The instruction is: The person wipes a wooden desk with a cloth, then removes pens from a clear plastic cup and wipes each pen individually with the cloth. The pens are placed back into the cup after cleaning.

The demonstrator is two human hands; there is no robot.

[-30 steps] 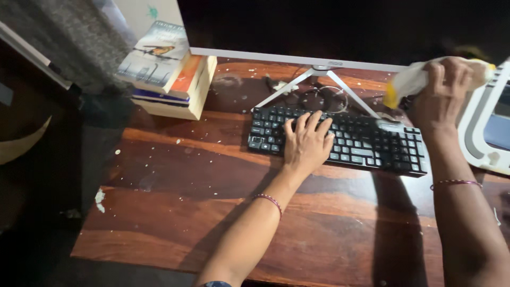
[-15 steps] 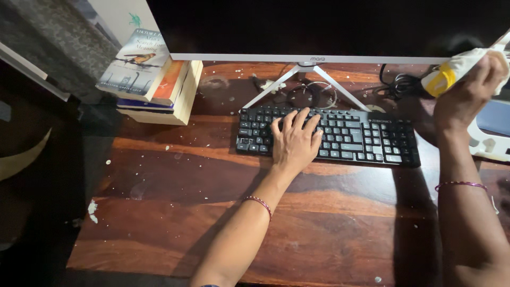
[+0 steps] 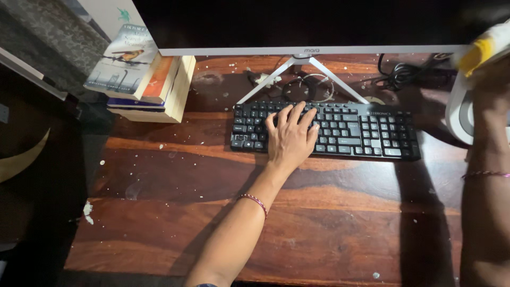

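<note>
The left hand lies flat on the black keyboard, fingers spread and pointing toward twelve o'clock, pressing on the keys at the board's left half and gripping nothing. The keyboard sits on the wooden desk, just in front of the white monitor stand, whose legs splay toward seven and five o'clock. At two o'clock from the keyboard, the right hand is raised and blurred at the frame edge; a yellow and white cloth is at its fingers, and it appears to hold it, though the grip itself cannot be told. A stack of books rests at ten o'clock, and dark cables lie behind the keyboard.
</note>
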